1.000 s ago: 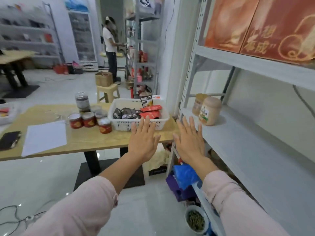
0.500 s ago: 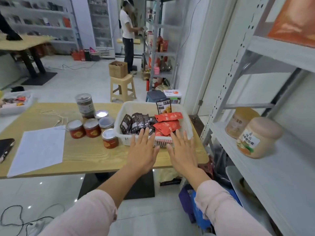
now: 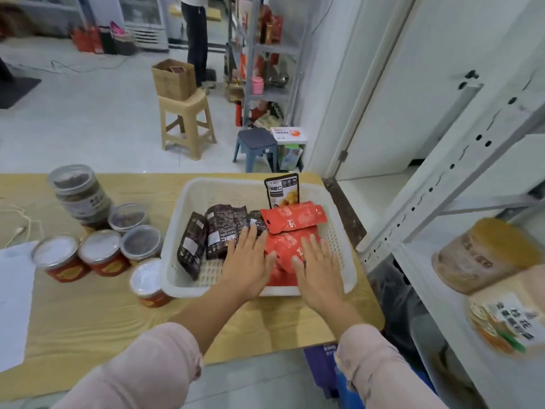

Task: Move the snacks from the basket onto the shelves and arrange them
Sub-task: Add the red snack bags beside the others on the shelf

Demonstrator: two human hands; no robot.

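head view, left hand (image 3: pixel 247 267) flat, right hand (image 3: pixel 317 270) flat, over basket (image 3: pixel 188 202) snacks (image 3: pixel 292 221)

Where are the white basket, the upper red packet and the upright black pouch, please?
white basket (image 3: pixel 230 191): head view, bare part of its back wall.
upper red packet (image 3: pixel 295 218): head view, middle of its face.
upright black pouch (image 3: pixel 282 190): head view, centre of its front.

Open basket (image 3: pixel 188 202) top; cans (image 3: pixel 141 242) tight against its left wall, seemingly.
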